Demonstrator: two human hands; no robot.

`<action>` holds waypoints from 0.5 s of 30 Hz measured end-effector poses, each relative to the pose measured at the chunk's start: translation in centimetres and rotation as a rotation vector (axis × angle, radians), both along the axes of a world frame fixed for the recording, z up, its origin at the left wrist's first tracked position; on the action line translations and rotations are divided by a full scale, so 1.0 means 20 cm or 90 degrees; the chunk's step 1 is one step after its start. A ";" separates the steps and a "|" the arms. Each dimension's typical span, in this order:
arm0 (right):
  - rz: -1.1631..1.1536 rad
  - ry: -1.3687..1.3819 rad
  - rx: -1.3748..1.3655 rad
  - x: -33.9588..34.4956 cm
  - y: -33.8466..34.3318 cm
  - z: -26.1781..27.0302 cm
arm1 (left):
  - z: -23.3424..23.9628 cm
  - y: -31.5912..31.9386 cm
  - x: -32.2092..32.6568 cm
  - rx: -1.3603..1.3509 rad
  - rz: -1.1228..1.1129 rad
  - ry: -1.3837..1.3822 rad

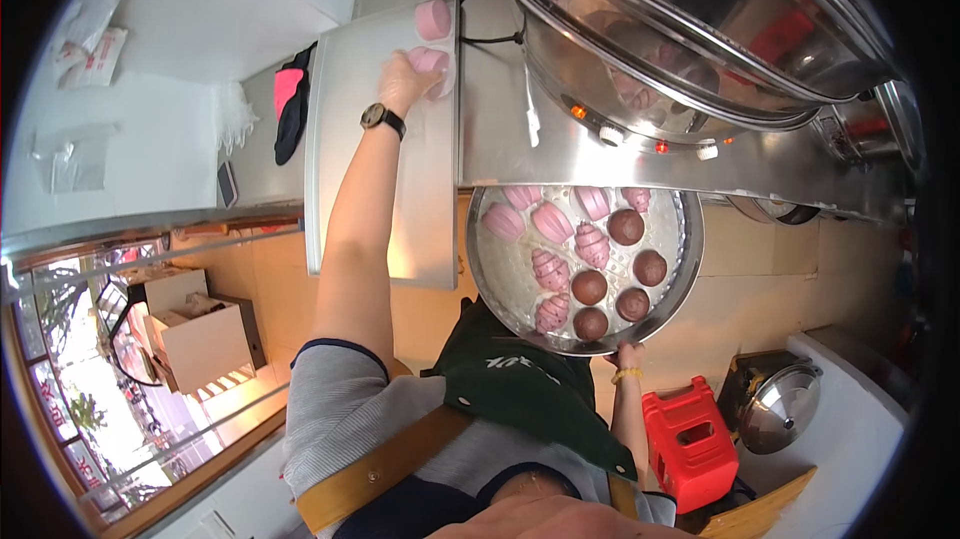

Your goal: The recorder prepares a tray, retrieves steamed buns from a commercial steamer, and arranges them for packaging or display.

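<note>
My left hand (pixel 409 79), in a clear thin glove, grips a pink dough bun (pixel 431 62) at the far right side of a flat metal tray (pixel 360 224). Another pink bun (pixel 433 19) sits on the same tray, just beyond. With its fingers at the near rim, my right hand (pixel 628 353) holds a large round metal steamer tray (pixel 694 254). In it lie several smooth pink buns (pixel 553 221), several spiral pink buns (pixel 592 245) and several round brown buns (pixel 625 227), on a pale perforated liner. The right palm is mostly hidden under the rim.
A big steel electric steamer (pixel 637 88) with lit indicators and knobs stands on the steel counter (pixel 510 156). Left of the flat tray lie a black and pink cloth item (pixel 289 103) and a phone (pixel 226 185). A red plastic stool (pixel 694 445) and a domed lid (pixel 781 409) are at right.
</note>
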State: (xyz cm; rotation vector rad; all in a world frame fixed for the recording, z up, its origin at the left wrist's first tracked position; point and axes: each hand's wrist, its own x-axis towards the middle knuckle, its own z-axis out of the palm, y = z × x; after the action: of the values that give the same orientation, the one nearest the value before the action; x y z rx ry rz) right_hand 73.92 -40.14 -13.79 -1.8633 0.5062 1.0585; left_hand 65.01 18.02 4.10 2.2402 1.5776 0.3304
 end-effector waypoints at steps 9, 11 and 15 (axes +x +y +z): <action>-0.031 -0.025 -0.012 -0.01 0.02 0.02 | -0.02 0.20 0.14 -0.141 0.041 0.075; -0.031 -0.019 -0.015 -0.01 0.01 0.02 | -0.06 0.22 0.12 -0.133 0.031 0.077; -0.027 -0.014 -0.017 -0.01 0.02 0.01 | -0.14 0.21 0.08 -0.046 0.008 0.031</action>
State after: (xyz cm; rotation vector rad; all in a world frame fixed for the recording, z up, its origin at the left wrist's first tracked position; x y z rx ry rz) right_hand 73.82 -39.78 -13.50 -1.8773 0.5476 1.0070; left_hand 66.56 22.19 1.35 2.1992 1.6033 0.2208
